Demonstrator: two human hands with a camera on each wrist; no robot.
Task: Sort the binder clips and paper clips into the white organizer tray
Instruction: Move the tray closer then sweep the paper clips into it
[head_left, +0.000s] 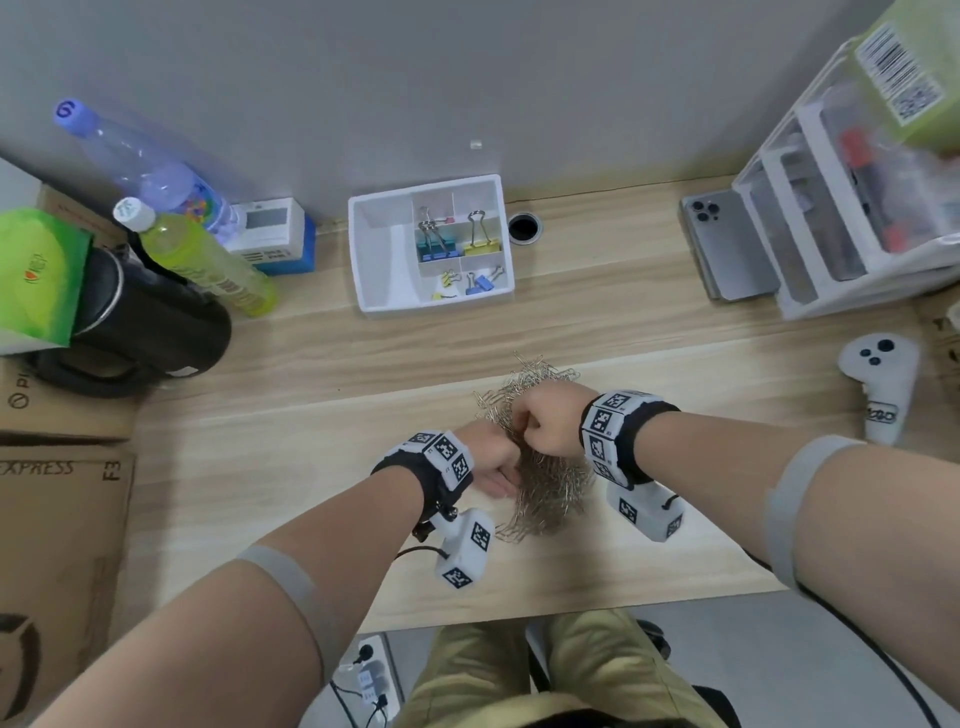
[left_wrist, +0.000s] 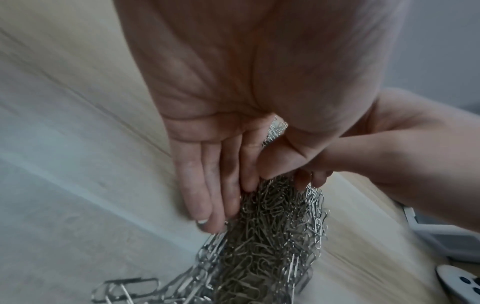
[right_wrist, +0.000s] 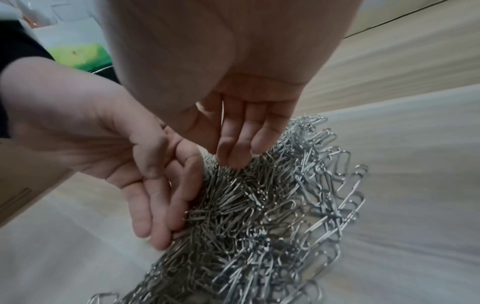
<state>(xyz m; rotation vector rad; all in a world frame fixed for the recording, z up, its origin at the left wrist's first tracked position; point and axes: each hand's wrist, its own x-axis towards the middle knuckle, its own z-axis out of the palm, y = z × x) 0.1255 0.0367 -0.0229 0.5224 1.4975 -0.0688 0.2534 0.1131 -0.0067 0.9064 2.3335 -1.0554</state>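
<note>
A big heap of silver paper clips (head_left: 545, 467) lies on the wooden desk near its front edge. My left hand (head_left: 505, 465) presses straight fingers (left_wrist: 207, 195) against the heap's left side, the thumb over its top. From above and the right, my right hand (head_left: 540, 426) points its fingers (right_wrist: 233, 144) down, their tips touching the clips. The heap sits between both hands, as the right wrist view shows. The white organizer tray (head_left: 441, 305) stands at the back. It holds large binder clips (head_left: 434, 244), a yellow one (head_left: 480, 239) and small ones (head_left: 470, 283); its long left compartment is bare.
Left of the tray are two bottles (head_left: 208, 254), a black jug (head_left: 135, 322), a small white-blue box (head_left: 275, 234) and cardboard boxes (head_left: 57, 545). A cable hole (head_left: 524, 227), a phone (head_left: 727, 244), a clear drawer unit (head_left: 841, 223) and a white controller (head_left: 878, 384) lie right.
</note>
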